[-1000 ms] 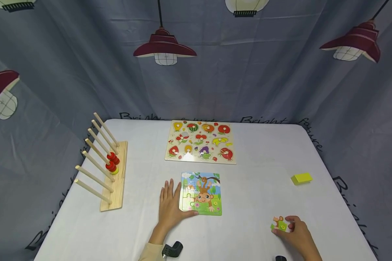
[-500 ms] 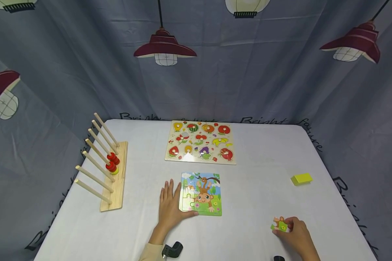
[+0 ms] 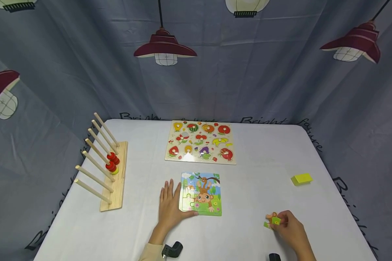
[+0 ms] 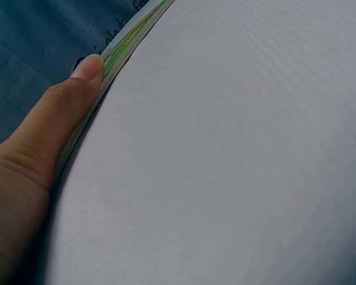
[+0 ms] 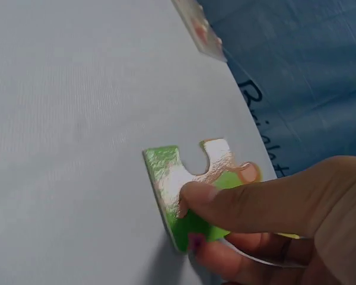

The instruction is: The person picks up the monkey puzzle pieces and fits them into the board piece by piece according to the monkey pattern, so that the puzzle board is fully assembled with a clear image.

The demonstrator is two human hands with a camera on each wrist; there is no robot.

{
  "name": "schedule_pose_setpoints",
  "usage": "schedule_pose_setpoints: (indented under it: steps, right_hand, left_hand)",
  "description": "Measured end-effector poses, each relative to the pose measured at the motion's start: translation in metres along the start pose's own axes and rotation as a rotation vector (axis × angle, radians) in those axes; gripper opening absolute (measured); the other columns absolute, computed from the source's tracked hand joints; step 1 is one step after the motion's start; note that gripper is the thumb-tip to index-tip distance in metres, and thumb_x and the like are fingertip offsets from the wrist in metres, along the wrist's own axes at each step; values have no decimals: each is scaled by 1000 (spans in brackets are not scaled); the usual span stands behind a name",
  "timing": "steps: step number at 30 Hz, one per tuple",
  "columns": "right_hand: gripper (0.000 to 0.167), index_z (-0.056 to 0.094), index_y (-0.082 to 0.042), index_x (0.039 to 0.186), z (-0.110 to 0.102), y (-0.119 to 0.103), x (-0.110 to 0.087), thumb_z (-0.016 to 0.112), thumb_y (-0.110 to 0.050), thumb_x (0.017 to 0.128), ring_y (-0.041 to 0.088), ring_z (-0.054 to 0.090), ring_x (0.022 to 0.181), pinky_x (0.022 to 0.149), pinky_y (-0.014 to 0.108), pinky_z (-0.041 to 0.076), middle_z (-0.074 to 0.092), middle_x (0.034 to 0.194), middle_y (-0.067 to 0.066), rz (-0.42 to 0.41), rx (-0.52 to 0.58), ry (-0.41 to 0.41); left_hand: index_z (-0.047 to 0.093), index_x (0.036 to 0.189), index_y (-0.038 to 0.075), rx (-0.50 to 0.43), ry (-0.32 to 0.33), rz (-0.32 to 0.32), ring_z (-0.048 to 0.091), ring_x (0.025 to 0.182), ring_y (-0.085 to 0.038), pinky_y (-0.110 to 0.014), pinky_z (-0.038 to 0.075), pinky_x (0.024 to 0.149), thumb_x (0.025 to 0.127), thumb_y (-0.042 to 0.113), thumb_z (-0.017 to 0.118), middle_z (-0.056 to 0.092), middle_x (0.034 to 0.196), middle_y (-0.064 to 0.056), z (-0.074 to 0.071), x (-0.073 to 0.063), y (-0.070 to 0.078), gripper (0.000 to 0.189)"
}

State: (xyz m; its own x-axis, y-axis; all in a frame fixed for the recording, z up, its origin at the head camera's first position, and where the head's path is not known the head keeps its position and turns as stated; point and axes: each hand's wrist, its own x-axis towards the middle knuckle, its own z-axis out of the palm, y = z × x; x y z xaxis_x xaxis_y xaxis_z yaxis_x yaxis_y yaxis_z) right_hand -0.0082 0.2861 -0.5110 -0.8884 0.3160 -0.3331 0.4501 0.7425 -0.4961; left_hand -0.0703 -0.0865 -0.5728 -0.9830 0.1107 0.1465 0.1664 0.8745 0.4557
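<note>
My left hand (image 3: pixel 170 209) lies flat with straight fingers along the left side of a monkey jigsaw puzzle (image 3: pixel 205 197), its thumb stretched along the near edge. In the left wrist view the thumb (image 4: pixel 59 110) touches the rim of the puzzle (image 4: pixel 127 47). To the right, my right hand (image 3: pixel 293 230) pinches a green and orange puzzle piece (image 3: pixel 276 220). The right wrist view has the thumb on the printed face of the puzzle piece (image 5: pixel 163 172) and fingers behind it; the piece is tilted, one corner close over the table.
Beyond the puzzle lies a fruit peg board (image 3: pixel 200 142). At the left stands a wooden peg rack (image 3: pixel 122 181) with tall slanting pegs and red and yellow rings (image 3: pixel 111 166). A yellow-green block (image 3: pixel 301 178) sits at the right on the white table (image 3: pixel 248 188).
My right hand has picked up the puzzle piece, tilting it and moving slightly left and away from me. The left hand and the puzzle have stayed in place.
</note>
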Motion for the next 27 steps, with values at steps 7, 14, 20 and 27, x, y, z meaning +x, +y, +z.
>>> schedule_pose_setpoints:
  steps: [7,14,20,27]
  right_hand:
    - [25,58,2,98,13,-21,3,66,-10,78,14,52,73,56,19,42,59,81,7,-79,40,26]
    - [18,62,-1,99,29,-44,7,63,-7,81,9,54,76,63,16,47,63,87,6,-182,152,13]
    - [18,64,-4,100,48,-60,12,62,-7,82,5,56,74,64,16,47,64,88,6,-180,323,-68]
    - [20,66,-3,97,64,-85,14,67,-10,79,9,61,72,62,18,49,66,84,7,-167,442,-139]
  left_hand:
    - [29,142,11,11,-2,-3,7,141,-33,-47,6,114,45,85,57,15,151,-18,2,-1,-1,125]
    - [28,143,11,-5,-8,-9,5,141,-32,-47,4,114,46,84,58,15,151,-18,1,0,-1,125]
    - [28,143,11,-5,-12,-11,5,141,-33,-46,4,114,46,84,58,14,151,-18,0,0,0,125]
    - [28,143,11,-3,-17,-7,5,141,-33,-46,4,114,47,82,61,14,151,-18,-1,0,1,124]
